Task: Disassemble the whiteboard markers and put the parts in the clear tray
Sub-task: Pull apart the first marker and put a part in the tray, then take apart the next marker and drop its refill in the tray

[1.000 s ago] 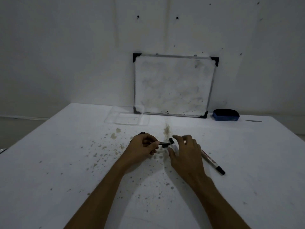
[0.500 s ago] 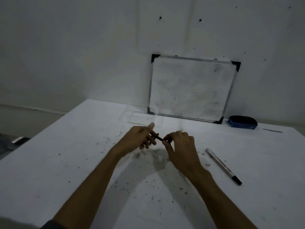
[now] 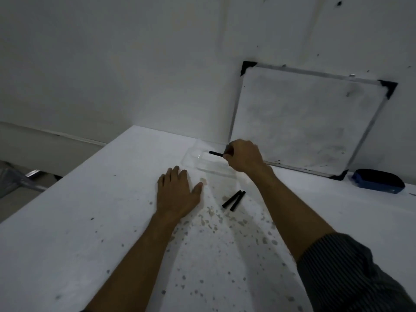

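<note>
White table (image 3: 67,221): placing step; right hand (image 3: 244,157) pinches what seems a black marker part (image 3: 216,153) over clear tray (image 3: 191,157); left hand (image 3: 177,194) spread flat. Release is required next.

The room is dim and the whole picture looks grey and underexposed, with a cool cast. The brightest patch lies on the white surface (image 3: 67,233) at centre and lower centre, and light falls off toward the upper left and the left edge. Soft shadows fan out beside both forearms toward the bottom of the frame, so the light seems to come from above. No glare anywhere. Detail is soft and grainy. The clear tray (image 3: 191,157) near centre barely shows against the white. Straight edges lean and bow toward the right side, and the whiteboard (image 3: 299,124) looks skewed.
</note>
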Motion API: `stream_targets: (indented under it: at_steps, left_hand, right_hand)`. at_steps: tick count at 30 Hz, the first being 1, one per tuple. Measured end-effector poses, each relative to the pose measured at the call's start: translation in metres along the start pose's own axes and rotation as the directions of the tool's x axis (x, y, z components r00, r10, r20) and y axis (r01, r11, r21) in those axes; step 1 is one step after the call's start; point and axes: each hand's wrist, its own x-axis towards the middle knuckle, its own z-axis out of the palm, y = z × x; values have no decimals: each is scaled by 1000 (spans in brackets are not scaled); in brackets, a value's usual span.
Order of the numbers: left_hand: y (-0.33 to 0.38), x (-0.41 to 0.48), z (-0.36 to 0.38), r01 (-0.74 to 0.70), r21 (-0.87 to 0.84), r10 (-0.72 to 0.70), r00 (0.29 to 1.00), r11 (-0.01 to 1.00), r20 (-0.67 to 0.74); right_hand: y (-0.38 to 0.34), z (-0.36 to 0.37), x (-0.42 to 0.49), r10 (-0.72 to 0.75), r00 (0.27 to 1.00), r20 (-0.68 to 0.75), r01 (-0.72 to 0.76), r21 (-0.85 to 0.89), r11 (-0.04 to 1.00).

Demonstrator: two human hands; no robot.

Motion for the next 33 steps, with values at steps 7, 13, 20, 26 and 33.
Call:
stream_targets:
  at_steps: [7,13,20,26,33]
  left_hand:
    - [-1,3,7,-7,-12,7,999,1000,-44]
    - [3,0,0,-1,-44,-1,999,999,-49]
    - [40,-24,-19,-241,-216,188,953,946,-237]
    - [101,-61,-10,-464,-413,467,878,784,-101]
    - [118,-98,30,-417,-512,493,870,751,14]
  right_hand:
    - [-3,29,46,43,985,169,-40,-25,999]
    - [6,6,36,42,996,78,-53,149,987]
    - [47,-35,-73,-6,998,-61,22,269,963]
    - [94,-40,-171,127,991,-46,-114,215,970]
    - [111,-18,-240,369,923,-113,-356,120,927]
